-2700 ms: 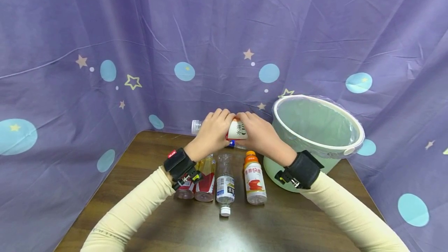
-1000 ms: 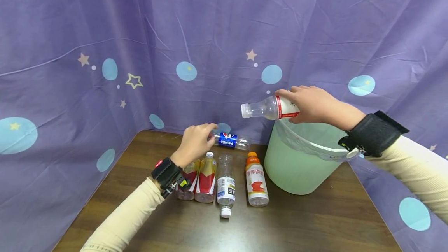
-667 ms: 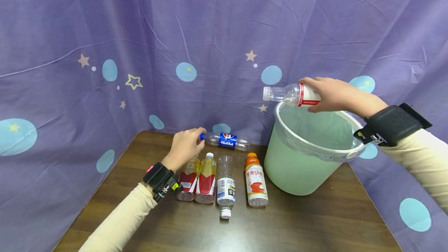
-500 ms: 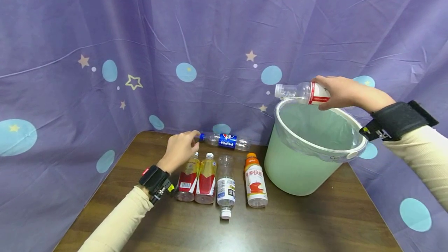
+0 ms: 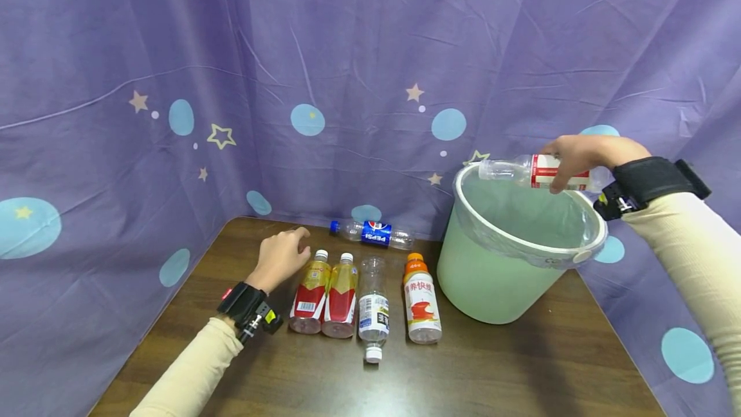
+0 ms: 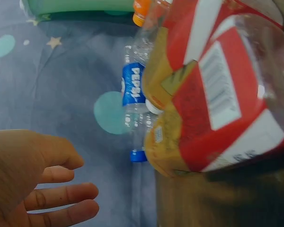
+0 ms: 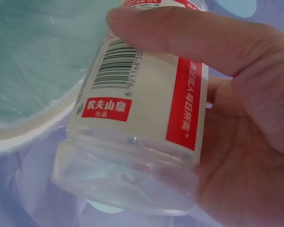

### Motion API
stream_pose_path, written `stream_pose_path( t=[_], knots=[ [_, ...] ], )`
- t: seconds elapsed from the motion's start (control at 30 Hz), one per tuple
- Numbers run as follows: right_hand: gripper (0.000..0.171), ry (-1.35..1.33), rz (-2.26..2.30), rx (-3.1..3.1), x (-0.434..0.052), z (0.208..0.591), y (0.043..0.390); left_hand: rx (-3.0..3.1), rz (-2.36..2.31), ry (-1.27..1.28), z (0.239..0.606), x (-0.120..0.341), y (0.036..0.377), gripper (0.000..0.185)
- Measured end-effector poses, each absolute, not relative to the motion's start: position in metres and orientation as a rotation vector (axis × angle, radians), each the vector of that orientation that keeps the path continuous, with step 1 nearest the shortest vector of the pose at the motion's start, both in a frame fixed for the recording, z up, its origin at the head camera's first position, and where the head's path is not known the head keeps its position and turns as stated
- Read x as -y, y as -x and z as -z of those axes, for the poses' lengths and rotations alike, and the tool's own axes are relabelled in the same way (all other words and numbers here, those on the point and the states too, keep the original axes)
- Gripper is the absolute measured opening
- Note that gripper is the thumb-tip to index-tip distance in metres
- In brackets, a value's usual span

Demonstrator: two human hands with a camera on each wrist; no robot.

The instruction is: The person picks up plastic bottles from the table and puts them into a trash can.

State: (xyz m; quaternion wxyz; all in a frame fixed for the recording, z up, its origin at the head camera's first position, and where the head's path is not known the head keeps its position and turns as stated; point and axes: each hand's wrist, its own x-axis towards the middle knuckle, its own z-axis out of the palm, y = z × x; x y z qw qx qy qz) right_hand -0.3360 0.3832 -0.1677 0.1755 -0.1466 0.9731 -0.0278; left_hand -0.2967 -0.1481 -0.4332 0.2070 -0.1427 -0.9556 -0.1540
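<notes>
My right hand [image 5: 585, 154] grips a clear plastic bottle [image 5: 544, 171] with a red and white label, lying sideways over the mouth of the pale green bin [image 5: 486, 275]. Close up in the right wrist view, the thumb presses across the bottle's label [image 7: 137, 94]. My left hand [image 5: 280, 255] hangs loosely with nothing in it, just left of two bottles with red and yellow labels [image 5: 309, 301]. In the left wrist view its fingers [image 6: 61, 196] are apart from every bottle. The Pepsi bottle [image 5: 376, 233] lies on its side behind them.
A clear bottle with an upside-down label [image 5: 373, 314] and an orange-capped bottle [image 5: 422, 307] lie on the brown wooden table [image 5: 463, 378]. The bin is lined with a clear bag under a white rim [image 5: 521, 237]. A purple patterned curtain [image 5: 347, 50] closes off the back.
Both hands were together on the bottle at first. The right hand has since carried it right, over the bin. The left hand has drawn back leftward, away from the Pepsi bottle's cap.
</notes>
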Motion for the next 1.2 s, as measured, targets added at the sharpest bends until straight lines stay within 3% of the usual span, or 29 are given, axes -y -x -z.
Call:
stream_pose_path(
  t=[0.47, 0.83, 1.0, 1.2],
  knots=[
    [0.039, 0.269, 0.101, -2.531, -0.386, 0.196, 0.363, 2.748, 0.418, 0.361, 0.448, 0.152, 0.294, 0.032],
    [0.063, 0.174, 0.032, -2.589, -0.389, 0.237, 0.374, 2.844, 0.406, 0.341, 0.457, 0.147, 0.297, 0.04],
    [0.043, 0.187, 0.056, -2.568, -0.384, 0.25, 0.369, 2.901, 0.401, 0.321, 0.461, 0.145, 0.297, 0.044],
    [0.038, 0.204, 0.039, -2.567, -0.385, 0.265, 0.37, 2.96, 0.382, 0.288, 0.466, 0.14, 0.297, 0.054]
  ],
)
